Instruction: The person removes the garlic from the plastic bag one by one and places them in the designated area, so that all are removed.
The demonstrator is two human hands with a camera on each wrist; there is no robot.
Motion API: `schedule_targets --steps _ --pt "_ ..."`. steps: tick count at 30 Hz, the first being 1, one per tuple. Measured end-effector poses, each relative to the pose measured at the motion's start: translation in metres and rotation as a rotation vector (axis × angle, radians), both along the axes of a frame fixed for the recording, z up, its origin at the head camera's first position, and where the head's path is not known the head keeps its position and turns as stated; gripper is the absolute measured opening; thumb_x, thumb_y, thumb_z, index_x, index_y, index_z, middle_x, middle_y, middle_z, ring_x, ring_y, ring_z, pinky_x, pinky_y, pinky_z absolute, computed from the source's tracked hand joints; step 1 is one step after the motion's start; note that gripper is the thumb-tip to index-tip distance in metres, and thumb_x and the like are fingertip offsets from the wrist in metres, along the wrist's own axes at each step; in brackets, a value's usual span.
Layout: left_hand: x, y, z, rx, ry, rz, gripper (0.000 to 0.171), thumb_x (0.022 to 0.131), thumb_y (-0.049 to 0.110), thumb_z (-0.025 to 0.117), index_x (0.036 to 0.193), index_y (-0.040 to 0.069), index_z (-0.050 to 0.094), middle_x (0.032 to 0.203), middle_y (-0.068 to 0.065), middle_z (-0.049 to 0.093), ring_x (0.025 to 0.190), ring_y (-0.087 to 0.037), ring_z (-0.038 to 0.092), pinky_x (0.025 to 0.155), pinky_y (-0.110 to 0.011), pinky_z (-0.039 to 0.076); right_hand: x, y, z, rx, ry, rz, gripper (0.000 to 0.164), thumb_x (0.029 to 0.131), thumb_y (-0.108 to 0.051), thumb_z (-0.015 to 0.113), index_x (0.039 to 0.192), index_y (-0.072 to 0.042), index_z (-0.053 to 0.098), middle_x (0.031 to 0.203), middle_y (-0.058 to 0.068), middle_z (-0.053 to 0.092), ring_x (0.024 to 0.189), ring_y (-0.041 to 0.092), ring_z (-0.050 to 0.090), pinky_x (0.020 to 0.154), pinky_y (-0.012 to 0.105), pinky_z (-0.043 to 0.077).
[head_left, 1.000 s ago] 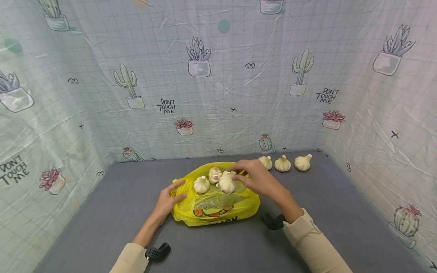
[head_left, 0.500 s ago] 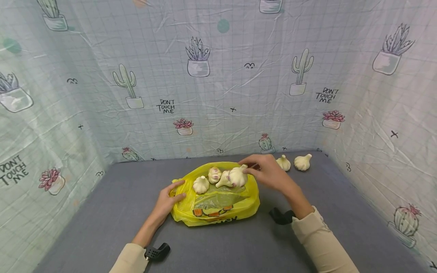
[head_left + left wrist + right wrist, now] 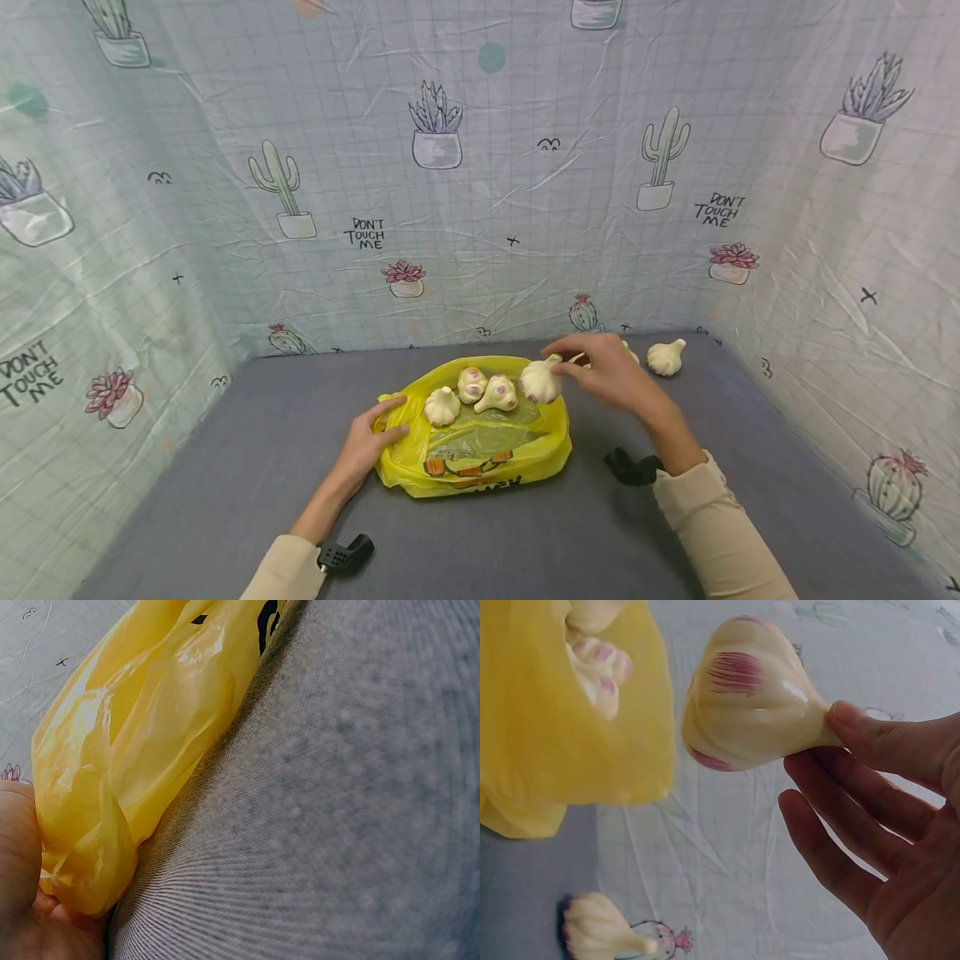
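My right hand (image 3: 603,371) pinches a white garlic bulb (image 3: 540,383) by its stem, over the right end of a yellow plastic bag (image 3: 553,450). The right wrist view shows purple streaks on this bulb (image 3: 754,705), with thumb and fingertips at its neck. At the bag's left end, my left hand (image 3: 365,437) holds the plastic between thumb and fingers; the left wrist view shows the gathered bag corner (image 3: 97,870) there. Within the bag's opening lie three more bulbs: a left one (image 3: 442,407), a rear one (image 3: 472,385) and a right one (image 3: 498,394).
On the grey table (image 3: 480,550), a garlic bulb (image 3: 665,357) stands at the back right. Others beside it are partly hidden behind my right hand; the right wrist view shows one bulb (image 3: 596,926). A cactus-print curtain (image 3: 480,192) encloses the back and sides.
My right hand has moved right with the garlic bulb, away from the bulbs in the bag, uncovering the right one there. My left hand and the bag have stayed put.
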State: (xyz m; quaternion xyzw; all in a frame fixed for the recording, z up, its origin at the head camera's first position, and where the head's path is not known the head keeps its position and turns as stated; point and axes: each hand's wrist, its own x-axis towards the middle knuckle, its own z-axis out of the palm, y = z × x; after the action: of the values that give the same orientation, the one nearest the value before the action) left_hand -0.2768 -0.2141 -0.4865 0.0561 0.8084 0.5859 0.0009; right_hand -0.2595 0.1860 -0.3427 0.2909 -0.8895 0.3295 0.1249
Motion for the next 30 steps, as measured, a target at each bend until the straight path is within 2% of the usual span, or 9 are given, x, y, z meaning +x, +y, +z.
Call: schedule_targets --steps 17,30 --pt "0.001 0.0 0.001 -0.01 0.012 -0.003 0.055 0.096 0.012 0.072 0.149 0.01 0.056 0.161 -0.013 0.047 0.155 -0.031 0.034 0.121 -0.051 0.034 -0.005 0.02 0.003 -0.001 -0.015 -0.05 0.021 0.097 -0.011 0.071 0.117 -0.01 0.078 0.11 0.009 0.079 0.096 0.024 0.074 0.081 0.039 0.062" --pt "0.001 0.0 0.0 -0.01 0.003 -0.002 0.055 0.097 0.013 0.071 0.15 0.01 0.055 0.162 -0.013 0.045 0.154 -0.031 0.035 0.12 -0.051 0.036 -0.01 0.033 0.001 0.001 -0.029 -0.071 0.022 0.097 -0.01 0.072 0.118 -0.005 0.077 0.112 0.015 0.077 0.096 0.032 0.076 0.082 0.045 0.062"
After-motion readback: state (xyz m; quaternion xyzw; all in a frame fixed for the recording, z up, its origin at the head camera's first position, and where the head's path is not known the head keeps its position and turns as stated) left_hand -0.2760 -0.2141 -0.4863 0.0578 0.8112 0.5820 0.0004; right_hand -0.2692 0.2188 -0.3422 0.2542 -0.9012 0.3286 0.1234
